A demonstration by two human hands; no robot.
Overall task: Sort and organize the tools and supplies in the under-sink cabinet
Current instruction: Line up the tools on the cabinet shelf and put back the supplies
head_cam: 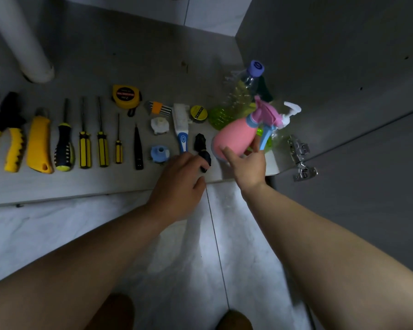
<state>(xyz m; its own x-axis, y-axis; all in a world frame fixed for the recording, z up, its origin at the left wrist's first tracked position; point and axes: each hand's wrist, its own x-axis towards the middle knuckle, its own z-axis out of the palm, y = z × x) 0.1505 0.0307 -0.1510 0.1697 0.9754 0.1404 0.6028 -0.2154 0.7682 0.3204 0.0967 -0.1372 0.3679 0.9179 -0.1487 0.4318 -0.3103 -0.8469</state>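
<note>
Head view: on the cabinet floor your hand tools lie in a neat row, handles toward you so each is easy to grab: pliers, utility knife, screwdrivers, then the tape measure and hex keys. Your left hand curls over the near end of a black bundle, apparently pinching it to line it up. Your right hand wraps the tilted pink spray bottle, likely bound for the green bottle in the corner.
</note>
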